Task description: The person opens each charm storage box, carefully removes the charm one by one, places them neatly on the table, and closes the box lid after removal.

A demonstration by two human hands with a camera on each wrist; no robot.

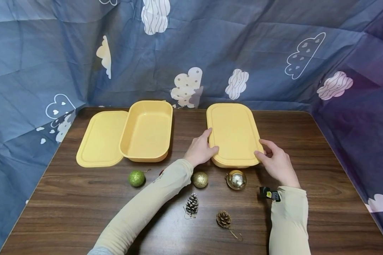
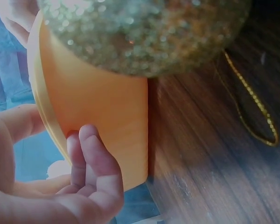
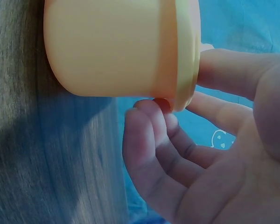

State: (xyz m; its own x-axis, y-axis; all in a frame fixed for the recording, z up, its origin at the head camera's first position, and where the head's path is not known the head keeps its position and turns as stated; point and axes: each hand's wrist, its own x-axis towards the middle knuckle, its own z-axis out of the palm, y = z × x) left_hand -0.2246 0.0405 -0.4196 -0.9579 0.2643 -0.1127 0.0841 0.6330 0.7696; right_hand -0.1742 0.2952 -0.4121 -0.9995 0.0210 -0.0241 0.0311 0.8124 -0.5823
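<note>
A yellow lid (image 1: 233, 131) lies on a yellow plastic box (image 3: 107, 46) at the back right of the table. My left hand (image 1: 200, 148) grips its left edge, thumb on top, with curled fingertips (image 2: 89, 133) against the box wall below the rim. At the near right corner, my right hand (image 1: 278, 163) pinches the lid, its thumb above and other fingers tucked under the rim. Just in front of the box sit a glittery gold ball (image 1: 200, 180) and a shiny gold ball (image 1: 236, 180). The inside of the lidded box is hidden.
An uncovered yellow box (image 1: 148, 132) stands at the back left, beside a flat second lid (image 1: 100, 140). A green glitter ball (image 1: 136, 178) lies in front. Two pine cones, one white-tipped (image 1: 192, 203) and one brown (image 1: 223, 219), lie nearer. My left sleeve mostly covers something red.
</note>
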